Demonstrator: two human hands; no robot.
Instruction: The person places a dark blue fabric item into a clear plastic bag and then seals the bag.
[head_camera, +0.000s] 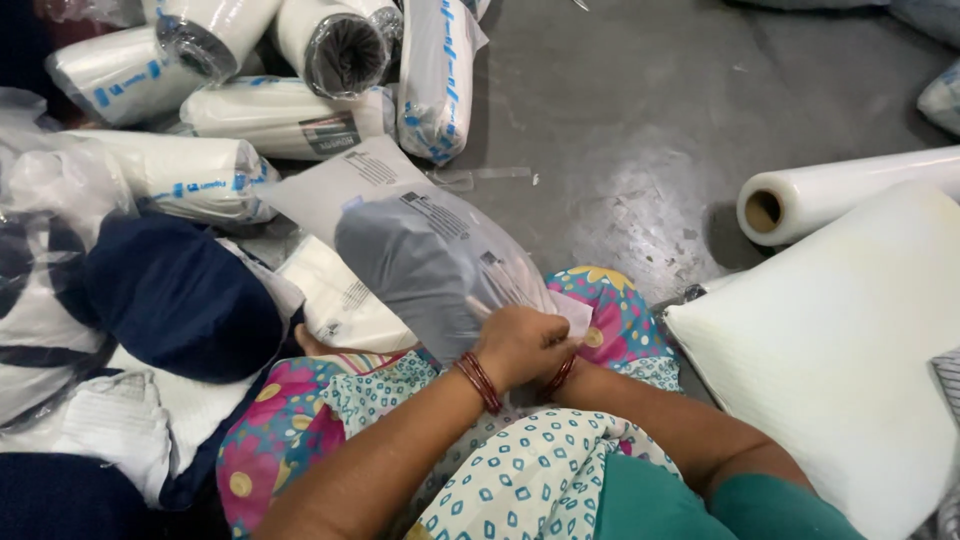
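The grey concrete floor (640, 130) spreads out under everything, scuffed and shiny in patches. On the right lies a big white pillow (840, 350), plump and bare, and just beyond it a roll of clear plastic film (850, 190) on a cardboard core, lying on its side. Off to the upper left is a heap of white rolled bundles (270, 115) in printed wrappers, stacked loosely against each other. Nearer on the left sits a dark navy cushion (180, 295) half inside clear plastic, resting on more white packed goods.

The person sits on the floor with legs folded, in flowered and dotted cloth, and across the lap lies a clear plastic bag with a grey pillow (430, 265) inside it, printed labels on its face. The bag tilts from the lap up toward the heap of rolls, its far end lying over a flat white packet (345, 300).

Both hands meet at the bag's near end. The left hand (520, 345), red bangles at the wrist, has its grip curled closed over the edge of the plastic, fingers folded down on it. The right hand (570, 355) is mostly hidden beneath the left; it touches the same edge, with a bangle showing, but I cannot tell how tightly its grip is closed.
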